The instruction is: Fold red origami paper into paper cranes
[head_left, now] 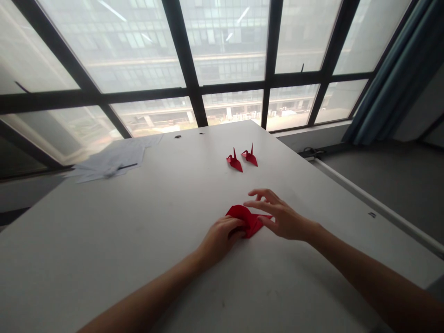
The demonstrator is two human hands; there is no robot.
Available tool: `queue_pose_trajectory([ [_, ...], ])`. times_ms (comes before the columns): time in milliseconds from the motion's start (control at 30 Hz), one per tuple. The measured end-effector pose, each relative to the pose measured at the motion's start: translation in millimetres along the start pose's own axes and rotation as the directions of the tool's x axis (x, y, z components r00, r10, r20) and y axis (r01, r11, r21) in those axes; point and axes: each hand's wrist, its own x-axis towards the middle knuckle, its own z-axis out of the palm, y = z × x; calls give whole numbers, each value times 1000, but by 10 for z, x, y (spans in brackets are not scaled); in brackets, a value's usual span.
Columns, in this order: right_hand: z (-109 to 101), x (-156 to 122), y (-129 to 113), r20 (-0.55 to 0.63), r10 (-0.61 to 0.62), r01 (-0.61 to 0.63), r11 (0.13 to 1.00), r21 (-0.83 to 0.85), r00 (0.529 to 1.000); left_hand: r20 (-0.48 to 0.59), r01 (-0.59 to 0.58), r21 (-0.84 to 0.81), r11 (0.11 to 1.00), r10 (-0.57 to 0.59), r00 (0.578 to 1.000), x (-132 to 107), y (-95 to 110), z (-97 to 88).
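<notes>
A partly folded piece of red origami paper (pixel 255 223) lies on the white table, with a rounded, lifted flap on its left and a narrow point toward the right. My left hand (pixel 222 235) grips its left side, fingers tucked into the fold and thumb underneath near the edge. Over the pointed end hovers my right hand (pixel 277 212), its fingers spread and its thumb at or very near the paper. Farther back stand two finished red paper cranes, a left crane (pixel 235 162) and a right crane (pixel 251 156), close together.
White paper sheets (pixel 111 159) are spread at the table's back left, a dark pen-like stick on them. The white table (pixel 138 240) reaches toward large dark-framed windows (pixel 225 41). A blue curtain (pixel 391 78) hangs at the right, and a white rail (pixel 374 203) runs beside the table.
</notes>
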Motion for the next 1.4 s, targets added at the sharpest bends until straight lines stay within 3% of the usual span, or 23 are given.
queue_pose_trajectory([
  [167,-76,76,-130,162,-186,226,933,-280,969,0,-40,50,998,40,999,2,17,-6],
  [333,-104,103,-97,220,-126,213,874,-437,967,35,-107,208,972,102,994,-47,50,-3],
  [467,-99,77,-17,243,-76,166,911,-377,967,46,-175,247,953,169,985,-92,106,-18],
  [633,-63,50,96,249,-31,93,966,-240,968,-34,-223,318,921,247,969,-119,115,-73],
  [867,-59,17,195,252,25,-13,999,-49,967,-49,-107,309,945,128,991,-91,8,-53],
  [1167,-39,14,192,230,68,-71,997,6,971,-23,-50,269,962,59,998,-77,56,-41],
  [1300,-42,33,152,68,63,-64,998,17,996,-22,-43,247,968,50,999,-77,59,-50],
  [1400,-156,46,84,-72,80,-81,997,-8,994,-21,-26,212,977,31,999,-71,50,-54],
])
